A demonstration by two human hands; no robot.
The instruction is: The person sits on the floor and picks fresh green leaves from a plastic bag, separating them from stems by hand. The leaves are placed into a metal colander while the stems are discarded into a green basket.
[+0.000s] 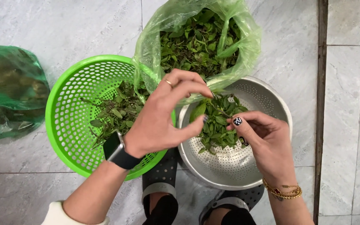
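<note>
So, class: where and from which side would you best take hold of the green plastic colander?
Probably the green plastic colander by its thick rolled rim at the far-left edge, coming from the left. That stretch is bare, while the left hand and the herb bag crowd its right side.

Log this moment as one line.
left hand: pinching herb sprig | right hand: holding sprig | under: metal colander | beside: green basket

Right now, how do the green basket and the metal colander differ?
The green basket is bright plastic; the metal colander is dull silver. The basket holds stems and scraps; the colander holds fuller leaves. The left hand covers part of the basket's rim; the right hand is over the colander. Both are round, perforated, on the tiled floor.
</note>
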